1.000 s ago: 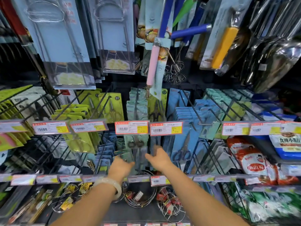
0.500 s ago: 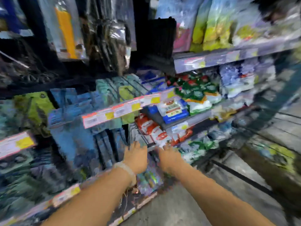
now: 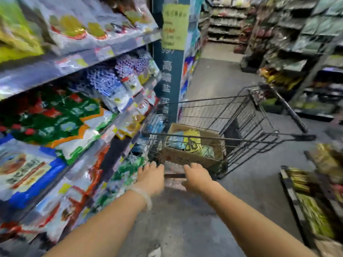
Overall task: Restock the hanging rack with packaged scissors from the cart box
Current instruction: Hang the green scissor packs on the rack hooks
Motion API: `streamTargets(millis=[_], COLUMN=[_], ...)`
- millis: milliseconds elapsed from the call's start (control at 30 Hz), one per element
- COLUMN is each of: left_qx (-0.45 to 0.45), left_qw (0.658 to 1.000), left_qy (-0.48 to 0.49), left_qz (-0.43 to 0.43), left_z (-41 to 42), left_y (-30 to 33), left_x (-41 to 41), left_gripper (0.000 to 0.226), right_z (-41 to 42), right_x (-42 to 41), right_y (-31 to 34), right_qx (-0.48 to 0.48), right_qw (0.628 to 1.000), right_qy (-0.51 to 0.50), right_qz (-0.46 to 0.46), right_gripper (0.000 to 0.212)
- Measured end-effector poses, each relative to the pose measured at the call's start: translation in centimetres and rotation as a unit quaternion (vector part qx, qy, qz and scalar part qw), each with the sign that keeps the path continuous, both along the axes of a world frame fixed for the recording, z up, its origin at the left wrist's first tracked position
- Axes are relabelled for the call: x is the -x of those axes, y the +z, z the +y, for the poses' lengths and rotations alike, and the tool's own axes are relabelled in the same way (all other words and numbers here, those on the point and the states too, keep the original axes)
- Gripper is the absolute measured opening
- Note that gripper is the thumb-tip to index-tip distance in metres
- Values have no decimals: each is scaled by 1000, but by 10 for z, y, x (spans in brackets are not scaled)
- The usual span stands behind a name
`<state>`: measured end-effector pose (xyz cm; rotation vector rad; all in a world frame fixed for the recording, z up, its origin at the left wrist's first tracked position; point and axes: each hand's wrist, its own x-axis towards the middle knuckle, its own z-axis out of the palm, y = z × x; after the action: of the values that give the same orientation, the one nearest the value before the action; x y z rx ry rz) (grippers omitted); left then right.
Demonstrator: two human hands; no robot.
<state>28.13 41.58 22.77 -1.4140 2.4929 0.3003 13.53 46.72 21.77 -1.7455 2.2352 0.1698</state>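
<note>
A cardboard box [image 3: 185,158] sits in the near end of a black wire shopping cart [image 3: 247,115]. Inside it lie yellow [image 3: 192,139] and pale blue packaged scissors, blurred. My left hand [image 3: 151,178], with a pale bracelet on its wrist, and my right hand [image 3: 196,176] reach forward side by side just short of the cart's near end. Both hands hold nothing and their fingers look relaxed. The hanging rack is out of view.
Shelves of bagged goods [image 3: 55,117] run along the left, close to my left arm. A blue pillar [image 3: 169,75] with a yellow notice stands behind the cart. A low display of packets [image 3: 315,204] is at the right. Grey aisle floor [image 3: 222,80] stretches ahead.
The view has swung right, away from the scissors rack, to the cart in the aisle. Both hands left the hanging packages and now reach toward the cart, empty.
</note>
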Motion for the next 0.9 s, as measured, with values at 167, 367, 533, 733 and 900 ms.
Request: streamTargets(millis=[167, 367, 533, 733, 900], left_qx=[-7, -6, -34, -87, -165], left_qw=[998, 994, 993, 992, 983], left_qy=[-62, -98, -107, -94, -41], left_qz=[17, 39, 17, -21, -65], left_z=[-70, -180, -239, -287, -321], left_y=[-10, 5, -14, -67, -123], left_x=[87, 177, 233, 298, 340], left_gripper=[56, 54, 54, 55, 51], right_z=[-51, -147, -193, -247, -285], right_x=[79, 173, 242, 322, 365], right_y=[-4, 12, -11, -81, -160], right_qx=[0, 23, 8, -69, -165], right_qw=[997, 989, 976, 960, 935], right_qy=[-82, -148, -216, -250, -259], right_qz=[2, -4, -39, -104, -178], right_gripper=[41, 46, 44, 45, 54])
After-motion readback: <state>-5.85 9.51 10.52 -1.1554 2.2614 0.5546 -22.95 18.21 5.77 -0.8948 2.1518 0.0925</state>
